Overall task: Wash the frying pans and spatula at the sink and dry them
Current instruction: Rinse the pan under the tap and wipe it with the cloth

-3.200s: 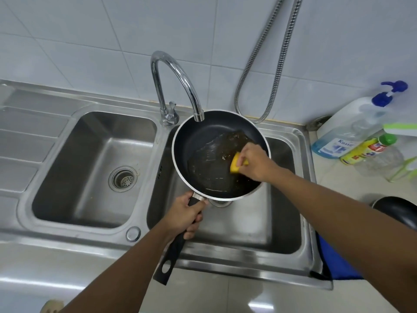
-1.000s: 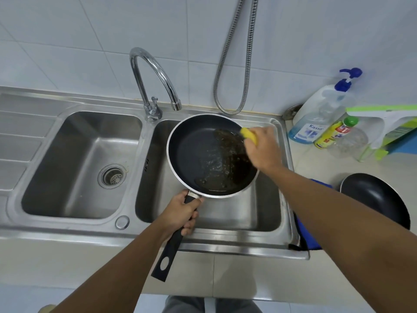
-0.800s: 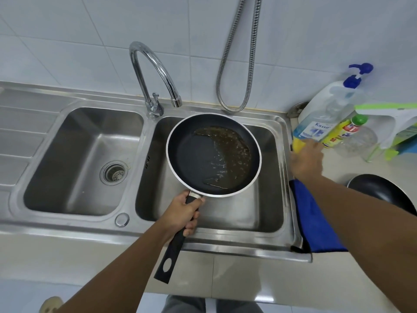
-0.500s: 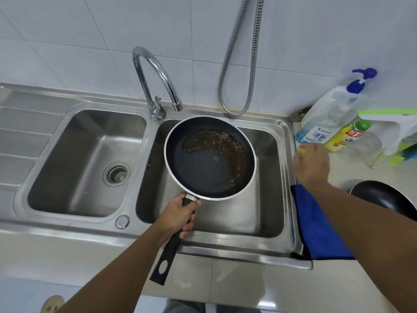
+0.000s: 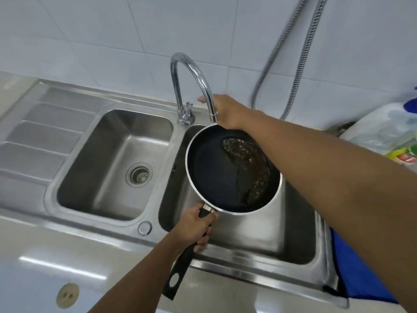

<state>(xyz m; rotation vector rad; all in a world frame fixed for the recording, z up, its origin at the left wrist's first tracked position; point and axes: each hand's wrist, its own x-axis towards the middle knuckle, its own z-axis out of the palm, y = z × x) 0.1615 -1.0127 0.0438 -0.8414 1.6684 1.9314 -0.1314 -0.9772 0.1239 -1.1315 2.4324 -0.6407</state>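
Observation:
A black frying pan [image 5: 216, 175] with a silver rim is held level over the right basin [image 5: 270, 240] of the steel sink. Brown greasy residue [image 5: 250, 168] lies in its right half. My left hand [image 5: 194, 229] grips the pan's black handle [image 5: 180, 267] just behind the bowl. My right hand [image 5: 228, 111] reaches across the pan's far rim, behind the chrome tap spout [image 5: 196, 73]; its fingers stretch toward the tap lever [image 5: 188, 107] and hold nothing. No water runs from the tap. The spatula and the sponge are out of view.
The left basin [image 5: 112, 168] with its drain strainer lies beside a ribbed draining board [image 5: 38, 141]. A metal shower hose [image 5: 293, 71] hangs on the tiled wall. Soap bottles [image 5: 392, 132] stand at the right edge, and a blue cloth [image 5: 352, 272] drapes over the sink's right side.
My right hand left the pan with the yellow sponge, went right to the counter by the bottles, and has come back without it to the tap. The pan stayed held over the right basin.

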